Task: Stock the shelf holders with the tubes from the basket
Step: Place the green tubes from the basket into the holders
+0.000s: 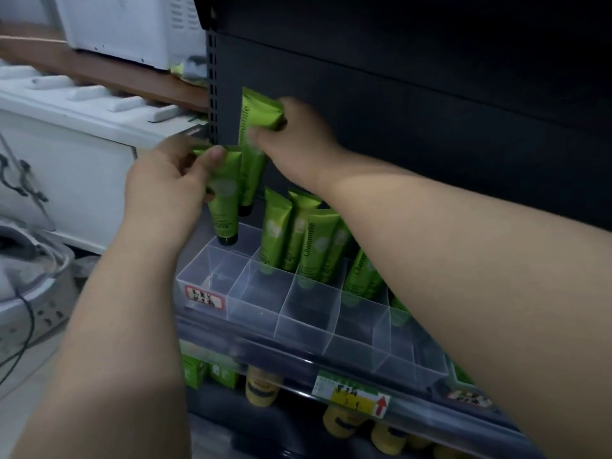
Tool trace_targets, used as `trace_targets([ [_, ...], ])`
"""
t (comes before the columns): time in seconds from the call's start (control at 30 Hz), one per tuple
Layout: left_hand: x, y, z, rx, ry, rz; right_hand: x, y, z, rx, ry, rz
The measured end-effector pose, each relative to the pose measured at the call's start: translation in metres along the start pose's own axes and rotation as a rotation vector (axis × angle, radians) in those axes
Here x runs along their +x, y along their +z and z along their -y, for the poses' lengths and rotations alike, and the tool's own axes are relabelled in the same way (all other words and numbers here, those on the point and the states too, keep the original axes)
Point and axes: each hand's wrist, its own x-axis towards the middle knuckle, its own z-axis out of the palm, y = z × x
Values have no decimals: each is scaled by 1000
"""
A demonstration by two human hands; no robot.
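The left hand (165,183) pinched the crimped end of a green tube (225,200), its cap hanging just above the back-left compartment of the clear holder (251,293) at the left end of the shelf (291,357). The right hand (298,140) gripped a second tube (253,127) just beside it, held higher. In the compartments further right stood other tubes (276,226).

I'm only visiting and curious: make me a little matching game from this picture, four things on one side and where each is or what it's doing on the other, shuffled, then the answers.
1 left hand
2 right hand
3 red-edged label
4 yellow bottles

a on the shelf under the clear holder
b grips the higher green tube
c on the holder's front left corner
d grips the lower green tube

Pairs: 1-d, 2-b, 3-c, 4-a
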Motion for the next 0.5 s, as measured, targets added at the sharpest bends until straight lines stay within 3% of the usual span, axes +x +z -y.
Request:
trace_targets([
  [0.23,1,13,13,45,7,85,13,19,-12,-231,60,151],
  [0.4,-1,10,22,270,37,249,10,16,-18,-370,96,398],
  [0.5,-1,6,19,320,57,265,8,15,-12,-437,57,392],
])
